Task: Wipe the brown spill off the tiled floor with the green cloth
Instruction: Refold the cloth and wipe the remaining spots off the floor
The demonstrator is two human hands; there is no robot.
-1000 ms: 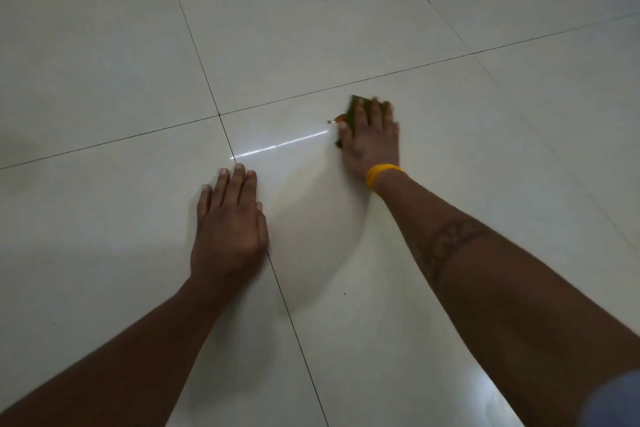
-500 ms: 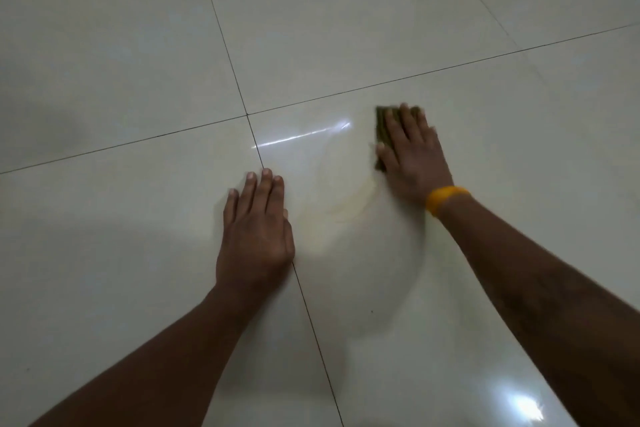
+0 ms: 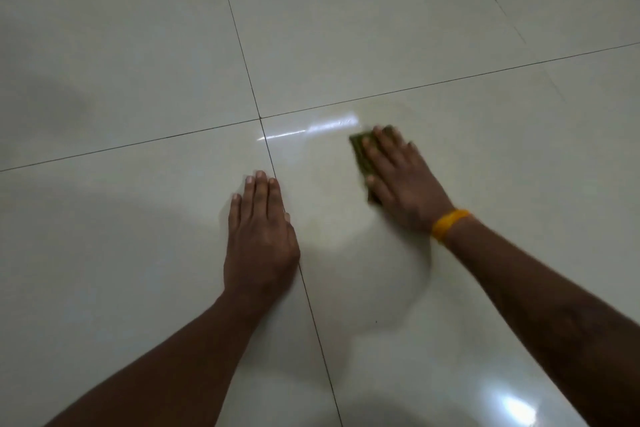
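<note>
Green cloth (image 3: pixel 360 153) pinned under flat right hand (image 3: pixel 401 180); left hand (image 3: pixel 259 239) spread empty on floor (image 3: pixel 138 45)

1. I see the green cloth (image 3: pixel 360 153) flat on the tiled floor (image 3: pixel 138 45), mostly covered, its left edge showing.
2. No brown spill is clearly visible; only a faint wet sheen (image 3: pixel 332 204) beside the cloth.

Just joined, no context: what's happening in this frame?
A person is wiping a tiled floor. The right hand presses flat on a green cloth, which sticks out past the fingers. The left hand is braced flat on the floor across a grout line, holding nothing. A wet sheen lies between the hands; no clear brown spill shows, though the frame is blurred there.
</note>
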